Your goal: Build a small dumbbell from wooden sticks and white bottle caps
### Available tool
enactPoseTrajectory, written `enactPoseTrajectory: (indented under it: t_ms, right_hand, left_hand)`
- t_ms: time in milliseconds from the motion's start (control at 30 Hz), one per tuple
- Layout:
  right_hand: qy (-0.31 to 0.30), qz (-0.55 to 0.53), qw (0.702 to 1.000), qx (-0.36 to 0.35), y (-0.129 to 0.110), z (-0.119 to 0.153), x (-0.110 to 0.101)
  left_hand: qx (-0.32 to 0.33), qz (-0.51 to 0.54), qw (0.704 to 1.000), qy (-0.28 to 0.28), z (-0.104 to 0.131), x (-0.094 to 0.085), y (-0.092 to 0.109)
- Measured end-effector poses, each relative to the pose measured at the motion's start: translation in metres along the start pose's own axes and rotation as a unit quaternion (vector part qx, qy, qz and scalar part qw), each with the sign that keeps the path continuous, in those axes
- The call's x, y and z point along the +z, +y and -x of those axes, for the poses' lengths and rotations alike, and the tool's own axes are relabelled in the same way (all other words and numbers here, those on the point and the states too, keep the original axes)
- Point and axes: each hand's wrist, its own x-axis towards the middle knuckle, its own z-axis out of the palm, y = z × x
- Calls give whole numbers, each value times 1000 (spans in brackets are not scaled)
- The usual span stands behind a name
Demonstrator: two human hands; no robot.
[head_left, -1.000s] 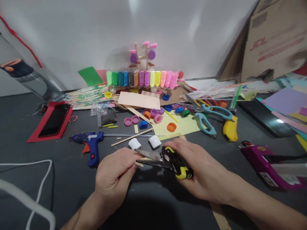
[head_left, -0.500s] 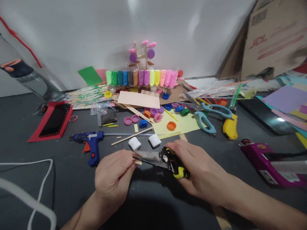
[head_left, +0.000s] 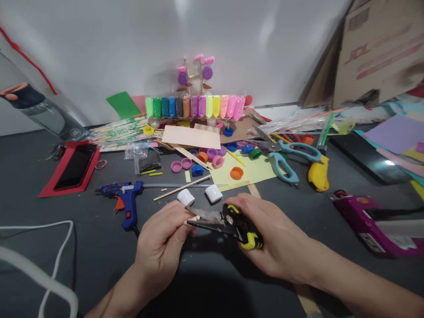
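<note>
My left hand (head_left: 162, 238) pinches a small pale wooden stick (head_left: 193, 219), with only its tip showing past the fingers. My right hand (head_left: 268, 234) is wrapped round the black and yellow handles of the cutting shears (head_left: 229, 219). The shears' blades are parted and point left, with the stick's tip between them, close to my left fingertips. Just beyond the blades lie two white caps (head_left: 186, 197) (head_left: 213, 193). A thin wooden stick (head_left: 182, 187) rests behind them.
A blue glue gun (head_left: 129, 198) lies left, near a phone (head_left: 75, 165) on red paper. Blue-handled scissors (head_left: 300, 151), a yellow cutter (head_left: 318, 173) and a purple tool (head_left: 371, 225) are at right. Colourful clay packs (head_left: 195, 107) stand behind bottle caps. A white cable (head_left: 62, 247) runs at left.
The shears' blades have opened wider. My left hand has shifted slightly right and up, bringing the stick's tip between the blades.
</note>
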Motion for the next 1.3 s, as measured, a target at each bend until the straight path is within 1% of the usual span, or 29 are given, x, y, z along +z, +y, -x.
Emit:
enactPoseTrajectory:
  t_ms: [167,333,533,767,867,1000,1167,1233,1300]
  right_hand:
    - [-3,3,1000,-1,-1,3,-1]
    - [-18,-10,1000,12,-1,3,-2]
    - [-23,-25,999,22,0,4,-3]
    - [-57,-70,995,49,-5,3,-7]
    - [-45,-51,997,40,-3,4,-5]
    - [-17,-8,1000,15,2,7,-1]
    - [34,9,999,12,6,5,-3]
    - [28,-2,999,21,5,3,-5]
    - [10,-14,1000,24,3,1,-6]
  left_hand:
    - [21,3,1000,-17,-2,-2,-3]
    - [36,-7,999,-25,-4,-1,-1]
    - [28,-15,999,-19,-3,0,0]
    - [30,-13,999,-21,-4,-1,-1]
    - [26,-19,999,-16,-3,-1,0]
    - [-18,-18,999,-21,0,0,2]
    - [-80,77,994,-11,5,3,1]
    - [-121,104,987,-22,7,3,1]
    - [-161,118,979,-47,8,3,1]
